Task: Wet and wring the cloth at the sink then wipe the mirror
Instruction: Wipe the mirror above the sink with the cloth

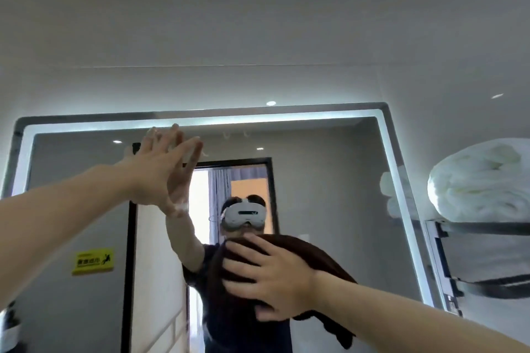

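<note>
A large wall mirror [338, 180] with a lit white border fills the middle of the view. My right hand [266, 278] presses a dark brown cloth [324, 261] flat against the glass, low and right of centre, fingers spread over it. The cloth's lower end hangs down past my wrist. My left hand [163, 169] lies open with fingers apart, palm on the mirror near its upper left, holding nothing. A person wearing a white headset is reflected in the glass behind my hands. The sink is out of view.
A metal wall rack [447, 266] at the right carries a rolled white towel [484, 180] close to the mirror's right edge. A yellow sign [93, 261] and a doorway show as reflections. A dark bottle [10, 324] stands at the lower left corner.
</note>
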